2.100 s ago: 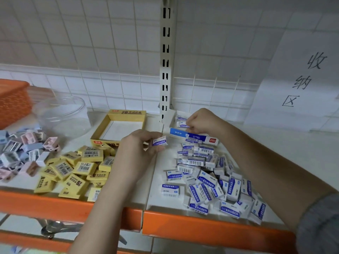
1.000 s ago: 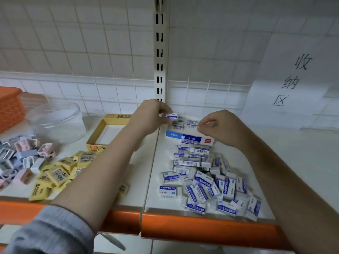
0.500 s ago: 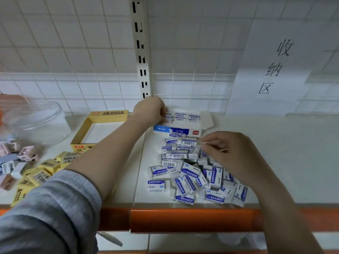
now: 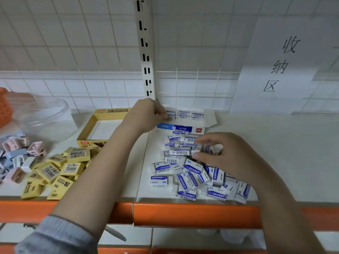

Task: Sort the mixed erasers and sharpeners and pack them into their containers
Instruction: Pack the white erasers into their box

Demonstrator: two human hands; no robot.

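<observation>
Pinching a white eraser (image 4: pixel 196 150) from the centre heap, the right hand (image 4: pixel 225 153) is curling; the left hand (image 4: pixel 146 114) is gripping another eraser (image 4: pixel 169 114) at the blue-and-white box (image 4: pixel 180 128), upper centre.

orange basket (image 4: pixel 4 109): cut off left | clear tub (image 4: pixel 45 118): blurred

Stockroom: slotted shelf upright (image 4: pixel 145 52), tiled wall (image 4: pixel 73 43)

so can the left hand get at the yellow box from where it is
Probably yes: the left hand is at the blue-and-white eraser box, right beside the open yellow box, with nothing between them, though it would first need to let go of the eraser.
</observation>
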